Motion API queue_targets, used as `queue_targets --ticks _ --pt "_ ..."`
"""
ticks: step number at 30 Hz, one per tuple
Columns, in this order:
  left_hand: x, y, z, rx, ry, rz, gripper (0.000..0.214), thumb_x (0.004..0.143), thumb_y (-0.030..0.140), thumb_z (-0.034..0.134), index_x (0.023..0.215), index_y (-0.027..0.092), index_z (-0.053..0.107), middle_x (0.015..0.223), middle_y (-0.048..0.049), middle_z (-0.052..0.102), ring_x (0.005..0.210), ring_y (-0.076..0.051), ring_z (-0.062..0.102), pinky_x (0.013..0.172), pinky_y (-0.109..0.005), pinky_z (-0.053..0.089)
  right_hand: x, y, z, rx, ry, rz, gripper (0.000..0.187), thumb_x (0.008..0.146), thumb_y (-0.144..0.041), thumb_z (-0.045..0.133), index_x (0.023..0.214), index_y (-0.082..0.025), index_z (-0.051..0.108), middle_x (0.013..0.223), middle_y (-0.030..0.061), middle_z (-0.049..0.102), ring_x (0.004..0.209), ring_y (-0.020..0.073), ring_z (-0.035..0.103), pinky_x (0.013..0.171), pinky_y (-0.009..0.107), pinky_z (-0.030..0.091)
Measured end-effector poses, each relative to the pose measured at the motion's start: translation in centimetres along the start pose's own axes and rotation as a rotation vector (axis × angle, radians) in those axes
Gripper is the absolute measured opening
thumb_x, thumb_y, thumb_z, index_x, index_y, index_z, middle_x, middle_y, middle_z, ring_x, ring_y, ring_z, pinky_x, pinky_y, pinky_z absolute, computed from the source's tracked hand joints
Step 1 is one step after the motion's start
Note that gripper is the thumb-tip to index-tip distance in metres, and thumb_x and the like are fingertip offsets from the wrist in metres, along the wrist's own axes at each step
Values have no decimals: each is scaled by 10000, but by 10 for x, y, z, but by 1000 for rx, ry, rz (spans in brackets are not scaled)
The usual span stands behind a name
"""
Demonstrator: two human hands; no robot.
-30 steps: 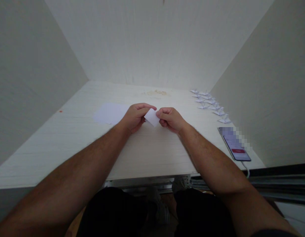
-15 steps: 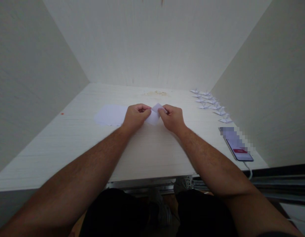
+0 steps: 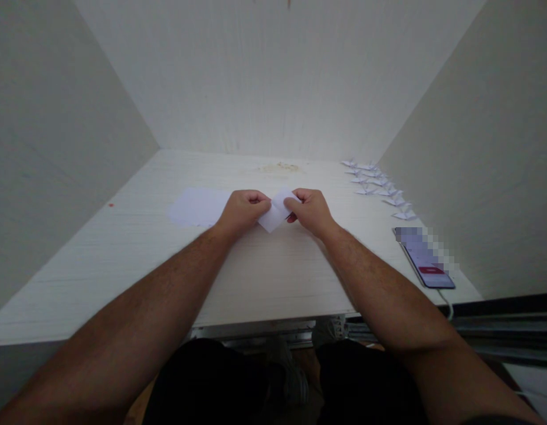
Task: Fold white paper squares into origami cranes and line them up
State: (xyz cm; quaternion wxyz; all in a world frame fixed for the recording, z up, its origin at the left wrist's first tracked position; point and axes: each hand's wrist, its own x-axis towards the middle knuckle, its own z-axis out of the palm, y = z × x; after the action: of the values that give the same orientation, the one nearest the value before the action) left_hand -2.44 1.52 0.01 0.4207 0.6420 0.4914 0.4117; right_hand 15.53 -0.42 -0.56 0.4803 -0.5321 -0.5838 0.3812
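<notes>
A small white piece of folded paper (image 3: 272,217) is held between my two hands, just above the middle of the table. My left hand (image 3: 245,211) pinches its left edge between thumb and fingers. On the other side, my right hand (image 3: 312,209) grips the paper's right part, thumb on top and fingers partly behind it. One corner points down towards me. Beside my left hand lie white paper sheets (image 3: 196,206), partly covered by that hand.
Several folded white paper cranes (image 3: 379,183) stand in rows at the back right. A phone (image 3: 423,257) with a white cable (image 3: 448,307) lies near the right edge of the white table (image 3: 273,283). Walls (image 3: 273,82) enclose the back and both sides.
The folded paper has turned and tilted between my hands; its lower corner now sits lower and further left. My right fingers show more beneath it. Both hands keep their hold.
</notes>
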Motion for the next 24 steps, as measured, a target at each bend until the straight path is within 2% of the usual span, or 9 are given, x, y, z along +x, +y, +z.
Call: queue_targets --ticks 8,14,19,24 --pt "4 -7 -1 -63 -25 -28 143 696 298 730 722 160 757 627 -23 682 551 -130 546 516 -238 397 3 6 1 114 -4 40 102 736 -257 636 708 -161 656 599 1 648 477 107 607 428 203 529" --pt "6 -10 -1 -88 -34 -46 138 668 298 734 696 164 751 613 -25 673 533 -130 531 502 -243 385 1 3 0 90 -21 34 99 757 -237 626 723 -159 676 607 5 659 484 106 612 436 200 530" --pt "5 -9 0 -84 -25 -81 109 636 272 716 623 163 715 574 -34 648 515 -140 535 481 -249 379 -3 0 -3 -22 -128 -53 166 806 -231 607 833 -157 753 619 6 681 510 95 621 456 179 506" --pt "4 -6 0 -119 19 -109 94 611 237 694 564 162 664 504 -7 573 468 -116 477 450 -239 326 -4 5 0 60 -134 -105 239 816 -299 657 966 -186 805 657 4 710 538 93 626 509 209 527"
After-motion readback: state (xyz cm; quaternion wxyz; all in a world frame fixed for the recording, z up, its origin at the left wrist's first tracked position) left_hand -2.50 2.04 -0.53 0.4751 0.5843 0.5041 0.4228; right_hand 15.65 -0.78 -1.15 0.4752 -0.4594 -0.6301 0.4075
